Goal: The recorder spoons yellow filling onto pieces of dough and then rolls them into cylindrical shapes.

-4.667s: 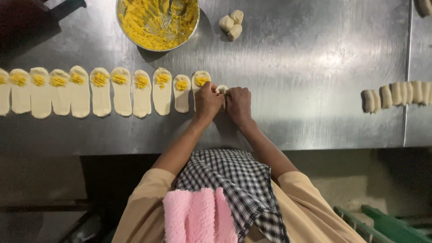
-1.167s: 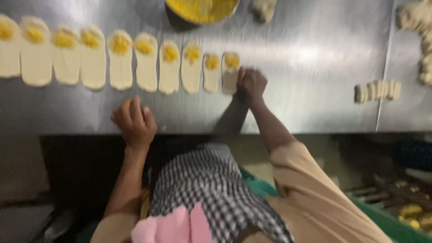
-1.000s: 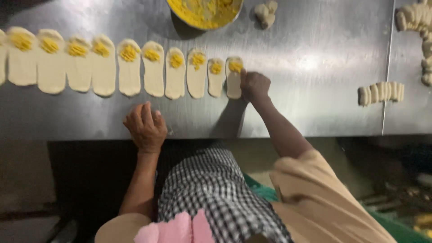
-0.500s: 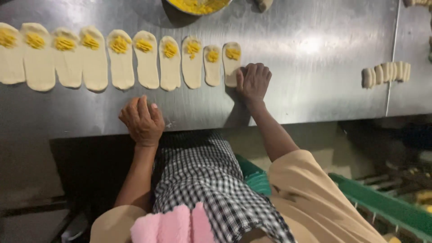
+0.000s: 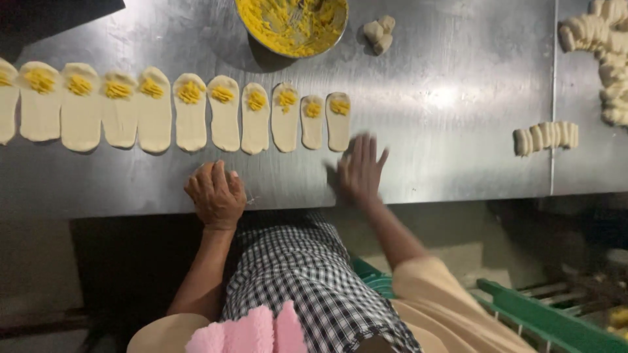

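right hand (image 5: 358, 171), fingers spread and holding nothing, hovers just below the last dough strip (image 5: 337, 120) on the table (image 5: 458, 98); left hand (image 5: 216, 195) rests curled at the edge. a careless sweep could smear its yellow filling.

No packages, labels, signs or screens show anywhere in the head view. The dim, blurred lower right corner, beside and below the steel table (image 5: 458, 98), may hold something of that kind, but nothing there can be made out as one.
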